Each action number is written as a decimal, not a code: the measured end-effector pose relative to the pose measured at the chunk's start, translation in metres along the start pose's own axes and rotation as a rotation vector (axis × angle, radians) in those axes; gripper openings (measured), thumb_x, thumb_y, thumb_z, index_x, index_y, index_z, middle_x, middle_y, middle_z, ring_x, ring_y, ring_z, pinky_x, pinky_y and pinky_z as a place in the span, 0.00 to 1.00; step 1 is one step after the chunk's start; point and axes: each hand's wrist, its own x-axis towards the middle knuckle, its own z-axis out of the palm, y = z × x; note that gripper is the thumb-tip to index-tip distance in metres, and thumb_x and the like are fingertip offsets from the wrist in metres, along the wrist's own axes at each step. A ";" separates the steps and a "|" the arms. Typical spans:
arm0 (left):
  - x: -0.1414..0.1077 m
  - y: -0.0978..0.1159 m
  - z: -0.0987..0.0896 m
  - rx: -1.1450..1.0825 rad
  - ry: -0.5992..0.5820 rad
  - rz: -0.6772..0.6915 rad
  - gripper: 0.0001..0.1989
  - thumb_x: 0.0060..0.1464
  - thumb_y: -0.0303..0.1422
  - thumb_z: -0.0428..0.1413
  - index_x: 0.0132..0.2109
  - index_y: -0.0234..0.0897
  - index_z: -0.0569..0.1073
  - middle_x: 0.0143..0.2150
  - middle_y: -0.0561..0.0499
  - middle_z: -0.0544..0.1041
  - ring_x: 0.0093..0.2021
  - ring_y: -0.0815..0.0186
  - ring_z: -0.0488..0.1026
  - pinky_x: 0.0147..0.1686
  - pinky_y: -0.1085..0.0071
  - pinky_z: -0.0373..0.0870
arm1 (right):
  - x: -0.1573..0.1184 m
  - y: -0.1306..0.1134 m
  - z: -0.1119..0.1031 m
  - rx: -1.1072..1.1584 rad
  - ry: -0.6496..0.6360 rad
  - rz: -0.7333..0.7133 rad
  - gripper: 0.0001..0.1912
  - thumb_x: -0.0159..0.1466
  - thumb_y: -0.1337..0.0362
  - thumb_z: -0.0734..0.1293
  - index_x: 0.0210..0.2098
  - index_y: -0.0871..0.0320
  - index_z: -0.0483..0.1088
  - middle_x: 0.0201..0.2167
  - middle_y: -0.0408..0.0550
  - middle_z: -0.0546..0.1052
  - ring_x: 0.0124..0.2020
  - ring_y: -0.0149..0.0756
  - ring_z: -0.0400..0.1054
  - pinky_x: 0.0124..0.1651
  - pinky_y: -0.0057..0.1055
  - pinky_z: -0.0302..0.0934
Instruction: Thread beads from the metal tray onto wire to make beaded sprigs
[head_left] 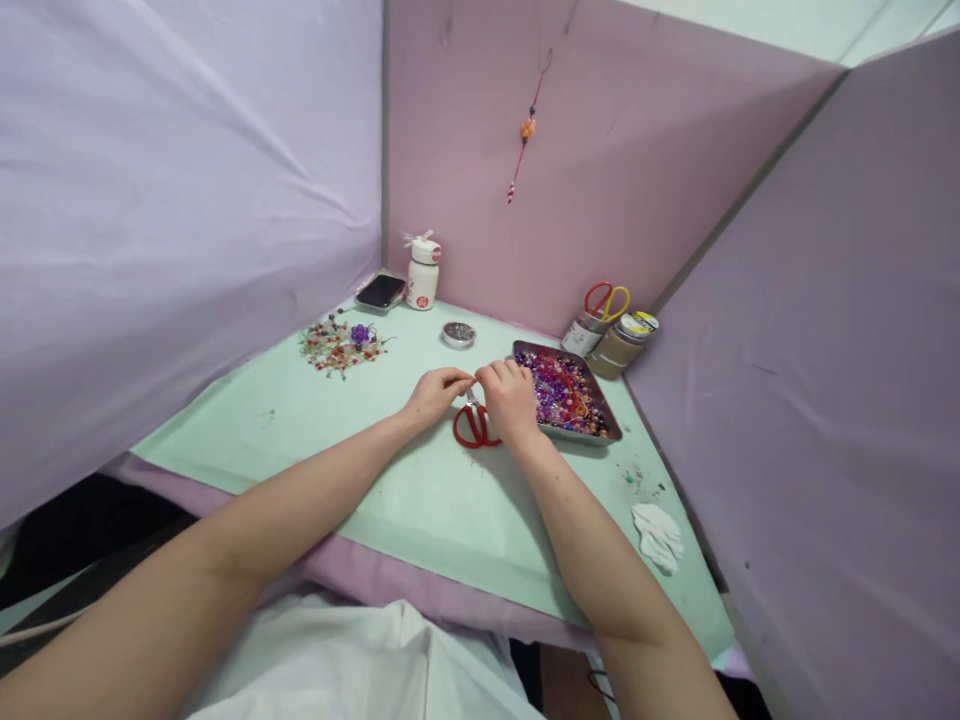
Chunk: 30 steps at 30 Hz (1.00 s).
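Red and green beaded strands (330, 346) lie at your far left, probably set aside to leave elbow room. Your left hand (433, 396) has its thumb and fingers drawn together at the tips; anything pinched there is too small to tell. Red-handled scissors (466, 430) lie on the green tabletop (420, 490), blades pointing toward your fingertips, perhaps kept there for quick reach. Your right hand (511, 398) meets the left at the fingertips, its fingers curled; whether they grip anything, you can't tell from here. Just beside it, the metal tray (581, 437) holds loose beads (559, 388), its raised rim likely stopping them rolling off.
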 end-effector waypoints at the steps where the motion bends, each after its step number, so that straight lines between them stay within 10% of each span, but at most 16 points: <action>1: 0.000 0.000 0.000 0.015 -0.007 0.000 0.11 0.50 0.38 0.54 0.31 0.35 0.76 0.29 0.51 0.76 0.32 0.66 0.70 0.37 0.69 0.65 | 0.000 0.000 0.000 0.004 -0.009 0.003 0.08 0.67 0.63 0.59 0.36 0.56 0.68 0.35 0.49 0.74 0.39 0.40 0.59 0.41 0.36 0.45; 30: -0.003 0.005 0.000 0.072 -0.078 -0.019 0.10 0.49 0.37 0.53 0.31 0.36 0.76 0.26 0.53 0.73 0.29 0.67 0.66 0.33 0.70 0.64 | 0.001 0.010 0.005 0.248 -0.129 0.019 0.06 0.67 0.65 0.60 0.38 0.55 0.69 0.37 0.46 0.77 0.41 0.39 0.65 0.42 0.35 0.46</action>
